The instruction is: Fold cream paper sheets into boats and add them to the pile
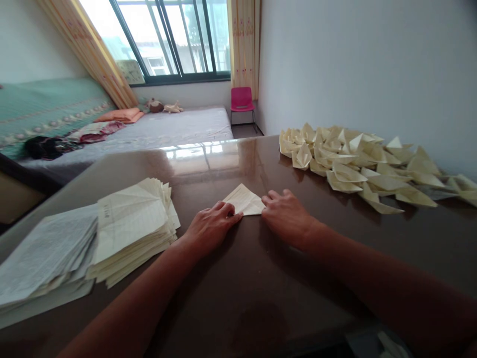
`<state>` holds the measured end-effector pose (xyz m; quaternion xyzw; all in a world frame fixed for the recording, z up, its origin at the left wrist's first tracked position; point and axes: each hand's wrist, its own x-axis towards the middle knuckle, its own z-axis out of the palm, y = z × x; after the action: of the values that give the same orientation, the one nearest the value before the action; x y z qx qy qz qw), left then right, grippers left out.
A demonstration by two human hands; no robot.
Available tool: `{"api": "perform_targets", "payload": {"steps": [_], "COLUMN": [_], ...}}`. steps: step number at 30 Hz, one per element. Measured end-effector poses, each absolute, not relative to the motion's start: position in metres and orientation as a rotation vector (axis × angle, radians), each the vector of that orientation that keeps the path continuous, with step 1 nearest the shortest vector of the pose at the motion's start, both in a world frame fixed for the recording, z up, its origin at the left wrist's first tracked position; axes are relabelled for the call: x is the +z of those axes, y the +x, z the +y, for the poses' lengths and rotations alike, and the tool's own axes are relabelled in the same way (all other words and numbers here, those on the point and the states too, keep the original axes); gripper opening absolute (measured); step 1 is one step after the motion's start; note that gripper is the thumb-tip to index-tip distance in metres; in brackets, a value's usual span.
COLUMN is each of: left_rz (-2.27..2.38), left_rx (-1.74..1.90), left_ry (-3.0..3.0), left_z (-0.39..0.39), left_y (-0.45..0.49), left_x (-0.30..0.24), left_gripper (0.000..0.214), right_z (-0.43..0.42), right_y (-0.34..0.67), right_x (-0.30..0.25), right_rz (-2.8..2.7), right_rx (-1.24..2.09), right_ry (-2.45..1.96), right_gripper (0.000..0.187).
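Note:
A cream sheet of paper (pixel 246 200), folded into a triangle with its peak pointing away from me, lies on the brown table between my hands. My left hand (pixel 214 222) is at its left lower corner, fingers curled and thumb along the bottom edge. At the right corner, my right hand (pixel 285 216) has its fingers bent and closed on the paper's edge; its thumb is hidden. Left of my hands sits a thick stack of cream printed sheets (pixel 130 214). Many folded paper boats (pixel 346 154) are heaped at the right, beyond my right hand.
The glossy brown table (pixel 223 293) spans the foreground. Greyish printed papers (pixel 48 253) lie at its left edge. A white wall (pixel 354 64) borders the right side. Past the far edge stand a bed (pixel 186 124) and a pink chair (pixel 242 99), below a window (pixel 179 40).

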<state>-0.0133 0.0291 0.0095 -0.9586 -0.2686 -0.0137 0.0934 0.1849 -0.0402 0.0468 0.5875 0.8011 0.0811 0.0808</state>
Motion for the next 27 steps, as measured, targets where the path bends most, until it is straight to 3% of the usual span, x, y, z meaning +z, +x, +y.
{"api": "perform_targets", "payload": {"steps": [4, 12, 19, 27], "left_rz": [-0.808, -0.914, -0.969, -0.994], "left_rx": [-0.055, -0.324, -0.287, -0.731], "left_ry": [-2.841, -2.819, -2.818, -3.147], "left_z": [0.027, 0.044, 0.054, 0.056], "left_y": [-0.013, -0.025, -0.028, -0.026], "left_x": [0.008, 0.000, -0.008, -0.013], "left_gripper": [0.035, 0.036, 0.040, 0.036], "right_z": [-0.035, -0.022, -0.001, 0.012], "right_y": [0.178, 0.179, 0.201, 0.217], "right_x": [0.036, 0.018, 0.011, -0.003], "right_rz": [2.518, 2.552, 2.642, 2.813], "right_rx": [0.392, 0.308, 0.354, 0.195], "right_ry": [1.811, 1.728, 1.695, 1.783], "right_gripper": [0.024, 0.021, 0.019, 0.021]}}
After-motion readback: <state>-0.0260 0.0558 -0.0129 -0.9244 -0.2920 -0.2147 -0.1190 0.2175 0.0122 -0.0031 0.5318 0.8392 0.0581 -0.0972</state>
